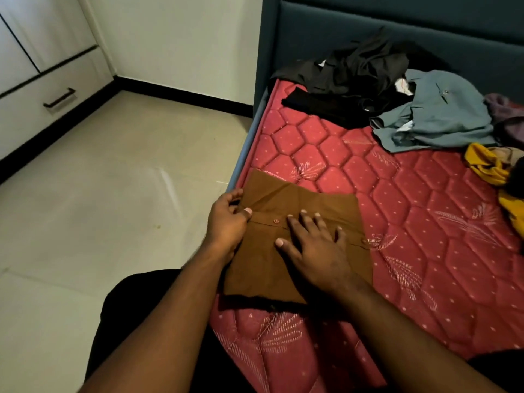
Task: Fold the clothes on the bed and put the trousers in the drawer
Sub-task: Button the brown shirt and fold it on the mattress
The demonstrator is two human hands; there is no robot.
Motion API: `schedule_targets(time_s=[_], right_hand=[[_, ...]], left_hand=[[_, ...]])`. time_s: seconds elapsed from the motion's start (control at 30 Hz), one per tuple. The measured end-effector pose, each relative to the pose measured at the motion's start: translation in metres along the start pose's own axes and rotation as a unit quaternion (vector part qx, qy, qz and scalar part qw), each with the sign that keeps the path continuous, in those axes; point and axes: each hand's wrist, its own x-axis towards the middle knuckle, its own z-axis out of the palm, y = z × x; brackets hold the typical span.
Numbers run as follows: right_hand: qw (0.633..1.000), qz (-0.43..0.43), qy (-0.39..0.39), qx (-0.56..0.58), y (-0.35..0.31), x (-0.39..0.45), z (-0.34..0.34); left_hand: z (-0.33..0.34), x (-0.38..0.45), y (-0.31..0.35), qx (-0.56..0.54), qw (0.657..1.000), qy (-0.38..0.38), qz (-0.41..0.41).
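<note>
**Brown shirt nearly folded at the bed's corner**

Head view: a brown shirt (297, 239), already folded into a compact rectangle with its button placket showing, lies on the red quilted mattress (425, 222) close to the near left edge of the bed. The left hand (226, 222) pinches the shirt's left edge, fingers curled round the fabric with the thumb on top by the placket. The right hand (314, 245) lies flat on the middle of the shirt, fingers spread and straight, pressing it down and holding nothing.

Further up the mattress, near the dark teal headboard (397, 29), the rest of the laundry waits unfolded: a heap of black clothes (354, 72), a grey-blue garment (433, 117) just beside it, a purple piece (507, 114) at the right edge, and a mustard-yellow garment (490, 168) partly cut off by the frame. Which of these are the trousers cannot be told for sure. A white cabinet drawer (42, 109) with a dark handle stands across the tiled floor, well apart from the bed.

The shirt looks light, thin and limp; it should crease easily and slump if lifted by one corner. Taking it under both short edges, or sliding a flat hand beneath, would likely keep the fold intact. Most of the task appears still ahead.
</note>
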Motion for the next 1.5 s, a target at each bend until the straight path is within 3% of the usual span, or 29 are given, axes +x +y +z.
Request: schedule_targets(time_s=[0.07, 0.13, 0.2, 0.27, 0.33, 0.4, 0.47, 0.53, 0.67, 0.73, 0.8, 0.83, 0.9, 0.93, 0.97, 1.03, 1.13, 1.23, 1.33, 1.4, 1.5], right_hand=[[0.999, -0.013, 0.031, -0.001, 0.003, 0.010, 0.000], [1.000, -0.022, 0.013, -0.016, 0.002, 0.015, 0.008], [0.998, -0.032, 0.005, -0.049, -0.004, 0.017, 0.024], [0.996, -0.035, 0.030, -0.076, -0.010, 0.015, 0.039], [0.995, -0.041, 0.036, -0.083, -0.010, 0.015, 0.039], [0.994, -0.061, 0.038, -0.086, 0.005, 0.017, 0.034], [0.989, -0.073, 0.078, -0.104, 0.036, 0.011, 0.031], [0.989, -0.051, 0.090, -0.108, 0.070, -0.002, 0.037], [0.985, -0.036, 0.117, -0.124, 0.081, -0.012, 0.041], [0.980, -0.072, 0.133, -0.128, 0.062, -0.018, 0.035], [0.976, -0.150, 0.127, -0.094, 0.031, -0.031, 0.041], [0.973, -0.189, 0.110, -0.070, 0.014, -0.040, 0.049], [0.972, -0.221, 0.066, -0.054, -0.014, -0.051, 0.068], [0.973, -0.216, 0.058, -0.058, -0.022, -0.054, 0.076], [0.976, -0.204, 0.055, -0.062, -0.026, -0.054, 0.080], [0.979, -0.190, 0.041, -0.063, -0.027, -0.052, 0.079], [0.982, -0.169, 0.029, -0.075, -0.032, -0.050, 0.073], [0.985, -0.154, 0.060, -0.055, -0.048, -0.053, 0.060], [0.985, -0.081, 0.076, 0.130, -0.053, -0.047, 0.039], [0.955, -0.036, 0.125, 0.267, -0.046, -0.045, 0.005], [0.905, -0.033, 0.155, 0.395, -0.027, -0.043, -0.062]], left_hand=[[-0.004, 0.004, 0.006, 0.010, 1.000, 0.009, 0.008], [-0.010, 0.002, 0.012, 0.109, 0.993, 0.026, 0.023], [-0.010, -0.012, 0.018, 0.310, 0.939, 0.099, 0.113], [0.006, -0.025, 0.023, 0.379, 0.870, 0.141, 0.284], [0.030, -0.017, 0.016, 0.415, 0.835, 0.030, 0.359], [0.043, 0.002, -0.006, 0.537, 0.786, -0.073, 0.296], [0.040, 0.014, -0.035, 0.612, 0.750, -0.077, 0.239], [0.039, 0.015, -0.049, 0.621, 0.741, -0.061, 0.248], [0.040, 0.009, -0.036, 0.620, 0.745, -0.058, 0.241], [0.026, -0.012, -0.026, 0.596, 0.765, -0.012, 0.245], [0.002, -0.038, -0.025, 0.501, 0.835, 0.111, 0.200], [-0.012, -0.051, -0.029, 0.418, 0.882, 0.172, 0.134], [-0.031, -0.075, -0.032, 0.175, 0.961, 0.210, -0.040], [-0.034, -0.086, -0.032, 0.059, 0.973, 0.193, -0.113], [-0.034, -0.097, -0.033, -0.017, 0.972, 0.164, -0.168], [-0.033, -0.113, -0.034, -0.059, 0.968, 0.124, -0.211], [-0.033, -0.113, -0.036, -0.104, 0.960, 0.126, -0.229], [-0.034, -0.119, -0.022, -0.241, 0.944, 0.100, -0.202], [-0.031, -0.126, -0.005, -0.290, 0.947, 0.006, -0.139], [-0.031, -0.122, 0.003, -0.302, 0.945, -0.057, -0.113], [-0.027, -0.104, 0.012, -0.277, 0.956, -0.040, -0.086]])
